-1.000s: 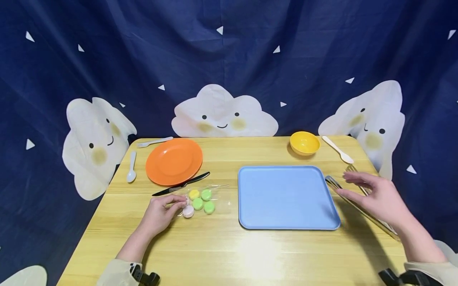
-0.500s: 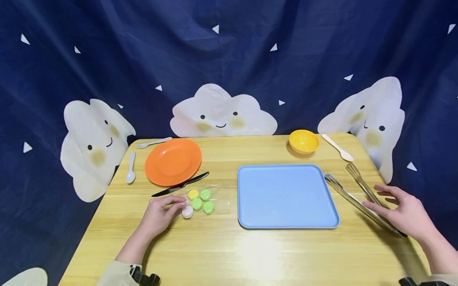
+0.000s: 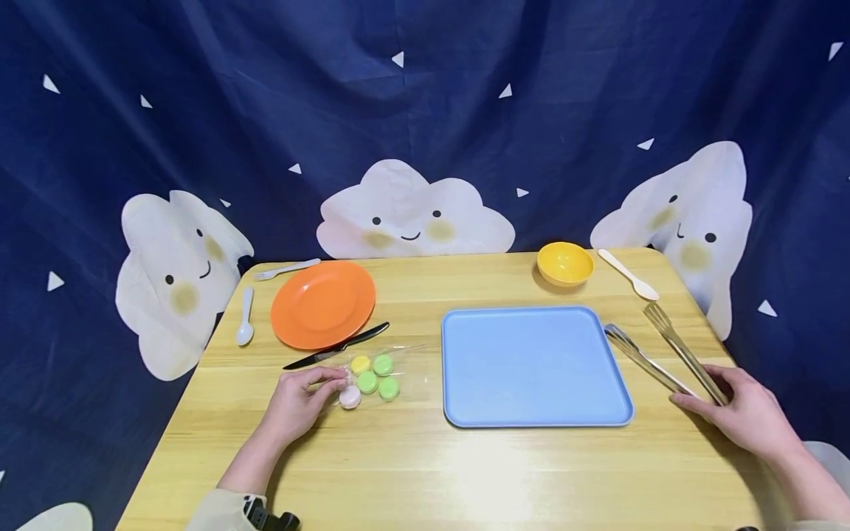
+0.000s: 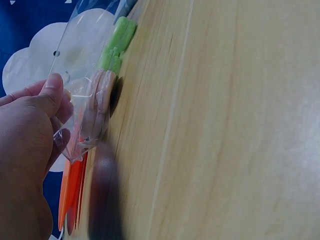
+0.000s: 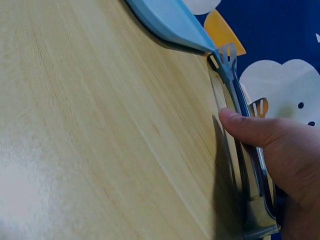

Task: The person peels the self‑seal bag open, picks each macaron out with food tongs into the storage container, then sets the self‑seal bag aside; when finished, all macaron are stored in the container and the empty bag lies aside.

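My left hand (image 3: pixel 299 405) pinches the left end of a clear plastic bag (image 3: pixel 413 377) on the table. Several macarons lie inside it: green macarons (image 3: pixel 367 381), a yellow macaron (image 3: pixel 361 365) and pale pink macarons (image 4: pixel 95 107). The left wrist view shows thumb and fingertips on the plastic. On the right, my right hand (image 3: pixel 753 413) holds metal tongs (image 3: pixel 682 354) around their two arms, thumb on one side and fingers on the other. The tongs' slotted tips point away from me and stand apart; their joined end (image 5: pixel 262 220) appears in the right wrist view.
A blue tray (image 3: pixel 534 366) lies between the bag and the tongs. An orange plate (image 3: pixel 323 304), black knife (image 3: pixel 339 345), white fork (image 3: pixel 287 269) and white spoon (image 3: pixel 245 324) are at left. At the back right are a yellow bowl (image 3: pixel 565 264) and a cream-coloured spoon (image 3: pixel 627 273).
My right hand has moved back towards me along the tongs, come down and closed its fingers around them. The left hand keeps its pinch on the bag.
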The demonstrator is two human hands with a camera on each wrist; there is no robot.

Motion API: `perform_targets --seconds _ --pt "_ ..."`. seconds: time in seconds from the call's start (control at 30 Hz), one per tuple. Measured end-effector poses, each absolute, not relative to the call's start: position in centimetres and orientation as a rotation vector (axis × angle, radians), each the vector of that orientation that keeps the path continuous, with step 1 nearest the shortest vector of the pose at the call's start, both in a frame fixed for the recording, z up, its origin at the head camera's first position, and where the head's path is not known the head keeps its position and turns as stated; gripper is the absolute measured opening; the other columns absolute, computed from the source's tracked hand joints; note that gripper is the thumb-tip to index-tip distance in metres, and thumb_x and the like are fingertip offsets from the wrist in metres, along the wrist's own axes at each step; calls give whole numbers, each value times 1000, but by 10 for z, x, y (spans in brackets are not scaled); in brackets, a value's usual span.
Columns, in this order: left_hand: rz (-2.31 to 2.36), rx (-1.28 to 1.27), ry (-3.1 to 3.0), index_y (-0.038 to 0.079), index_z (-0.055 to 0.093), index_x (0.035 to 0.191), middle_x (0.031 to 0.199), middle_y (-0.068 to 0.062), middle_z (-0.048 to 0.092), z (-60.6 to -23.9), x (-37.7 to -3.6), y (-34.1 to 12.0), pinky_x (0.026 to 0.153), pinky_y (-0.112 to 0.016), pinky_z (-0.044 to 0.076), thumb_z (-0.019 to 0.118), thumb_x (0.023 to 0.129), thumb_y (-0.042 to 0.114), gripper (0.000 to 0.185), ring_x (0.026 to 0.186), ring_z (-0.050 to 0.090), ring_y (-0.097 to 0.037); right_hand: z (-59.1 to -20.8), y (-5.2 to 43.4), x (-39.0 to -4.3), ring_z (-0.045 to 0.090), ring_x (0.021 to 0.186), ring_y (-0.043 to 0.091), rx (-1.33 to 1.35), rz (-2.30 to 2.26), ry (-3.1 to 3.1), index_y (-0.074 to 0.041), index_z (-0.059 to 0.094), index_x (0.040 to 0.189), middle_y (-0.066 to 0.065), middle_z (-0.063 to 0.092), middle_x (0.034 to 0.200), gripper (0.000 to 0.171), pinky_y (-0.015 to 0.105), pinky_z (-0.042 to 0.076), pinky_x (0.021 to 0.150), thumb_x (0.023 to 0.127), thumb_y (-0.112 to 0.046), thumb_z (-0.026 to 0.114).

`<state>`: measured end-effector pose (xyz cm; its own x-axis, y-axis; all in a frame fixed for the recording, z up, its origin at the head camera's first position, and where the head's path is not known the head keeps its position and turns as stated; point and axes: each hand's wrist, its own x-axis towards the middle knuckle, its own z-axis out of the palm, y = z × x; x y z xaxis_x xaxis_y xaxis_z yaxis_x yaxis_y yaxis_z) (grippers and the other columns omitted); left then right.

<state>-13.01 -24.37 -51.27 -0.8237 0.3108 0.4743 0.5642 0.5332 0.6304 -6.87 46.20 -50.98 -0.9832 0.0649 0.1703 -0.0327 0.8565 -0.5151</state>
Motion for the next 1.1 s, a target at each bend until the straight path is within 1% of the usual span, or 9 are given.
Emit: perform_targets --seconds 0.1,0.23,0.3,0.4,0.47,0.53,0.73,0.93,1.1 --pt "-1186 -727 -2470 10 82 97 101 3 80 -513 -130 -244 90 -15 55 84 85 -8 21 98 77 -22 -512 460 -72 51 81 5 13 771 -2846 -11 75 109 4 66 90 44 23 36 65 80 -37 95" --pt "-1191 -726 -2465 10 82 97 100 4 80 -514 -130 -245 91 -15 55 85 85 -8 22 98 77 -21 -513 459 -74 52 83 9 32 727 -2850 -8 75 105 8 66 92 38 26 36 65 84 -35 92" --pt "-1188 -733 -2461 10 82 98 100 5 80 -515 -130 -245 91 -15 55 85 84 -8 23 98 77 -21 -511 458 -74 52 82 12 16 727 -2851 -8 75 102 8 65 89 35 26 35 65 86 -34 90" --pt "-1181 -743 -2453 11 82 98 99 5 80 -516 -130 -244 92 -14 54 85 84 -8 24 97 77 -21 -506 456 -73 53 83 18 -34 759 -2857 -3 73 105 11 63 90 38 26 34 64 89 -35 87" --pt "-1177 -745 -2450 11 82 98 99 5 80 -516 -130 -245 92 -14 54 85 84 -8 24 96 77 -21 -501 453 -72 52 84 22 -62 790 -2863 1 70 111 15 62 94 44 26 33 64 92 -36 85" --pt "-1172 -744 -2445 11 82 98 99 5 80 -516 -130 -245 91 -14 54 85 84 -8 24 96 78 -21 -493 449 -72 53 84 21 -62 819 -2870 3 66 117 15 61 97 48 25 33 64 93 -36 83" --pt "-1163 -738 -2447 11 82 98 100 5 80 -516 -129 -247 91 -15 55 85 84 -8 24 97 77 -21 -462 424 -79 51 69 7 113 914 -2859 -6 65 116 0 60 81 35 23 36 57 95 -28 83" --pt "-1175 -750 -2449 10 82 98 102 3 80 -515 -130 -247 88 -17 57 84 86 -7 21 99 77 -20 -440 382 -89 52 64 9 348 1022 -2751 -16 68 107 -4 62 77 25 23 39 53 90 -13 87" --pt "-1168 -746 -2442 11 82 99 101 2 80 -519 -132 -247 87 -17 57 84 87 -7 21 98 77 -20 -426 348 -99 53 63 8 526 1023 -2719 -12 69 116 -6 63 81 31 21 41 53 90 -10 86"
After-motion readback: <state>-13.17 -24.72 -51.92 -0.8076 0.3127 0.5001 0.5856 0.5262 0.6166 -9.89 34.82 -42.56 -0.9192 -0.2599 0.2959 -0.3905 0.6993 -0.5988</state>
